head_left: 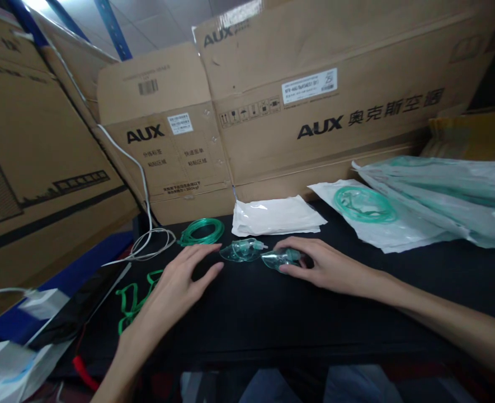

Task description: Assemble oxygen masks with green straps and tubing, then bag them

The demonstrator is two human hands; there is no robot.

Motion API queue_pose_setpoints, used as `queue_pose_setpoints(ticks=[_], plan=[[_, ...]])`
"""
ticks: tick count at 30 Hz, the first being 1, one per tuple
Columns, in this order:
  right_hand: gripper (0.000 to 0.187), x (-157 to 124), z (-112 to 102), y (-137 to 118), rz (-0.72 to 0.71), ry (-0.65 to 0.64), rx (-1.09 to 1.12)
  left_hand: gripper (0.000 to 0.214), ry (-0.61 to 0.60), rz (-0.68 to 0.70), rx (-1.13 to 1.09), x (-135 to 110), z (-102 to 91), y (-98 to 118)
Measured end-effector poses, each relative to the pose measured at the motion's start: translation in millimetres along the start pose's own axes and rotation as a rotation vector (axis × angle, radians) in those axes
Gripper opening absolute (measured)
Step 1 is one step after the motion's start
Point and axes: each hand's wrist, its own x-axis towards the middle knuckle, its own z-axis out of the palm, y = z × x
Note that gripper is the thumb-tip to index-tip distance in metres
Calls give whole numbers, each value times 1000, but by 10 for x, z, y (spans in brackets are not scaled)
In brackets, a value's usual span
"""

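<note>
My left hand (184, 280) lies flat on the black table (272, 313), fingers stretched out and apart, its fingertips close to a clear green mask (243, 250). A coil of green tubing (201, 231) sits just beyond that hand. My right hand (314, 264) rests on a second clear green mask (278, 259), fingers curled over its right end. The two masks lie side by side, nearly touching. Green elastic straps (136, 299) lie left of my left wrist.
A stack of white pouches (274, 215) lies behind the masks. Sealed bags with green tubing (367, 207) and a heap of more bags (448, 193) sit at the right. AUX cardboard boxes (314, 101) wall off the back. A white cable (149, 240) coils at left.
</note>
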Motion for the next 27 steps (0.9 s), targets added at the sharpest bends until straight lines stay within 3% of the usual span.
queue_pose_setpoints(ticks=[4,7,14,27], plan=[[45,159,-36,11,10,102,-32,36,-74,129,-59,407,138,75],[48,275,-33,-36,-21,142,-68,32,-105,194,-110,540,255,53],[44,465,161,34,-191,199,-26,28,-100,156,-226,507,386,-33],[43,465,254,55,-132,192,-23,26,-98,177,-282,508,399,-87]])
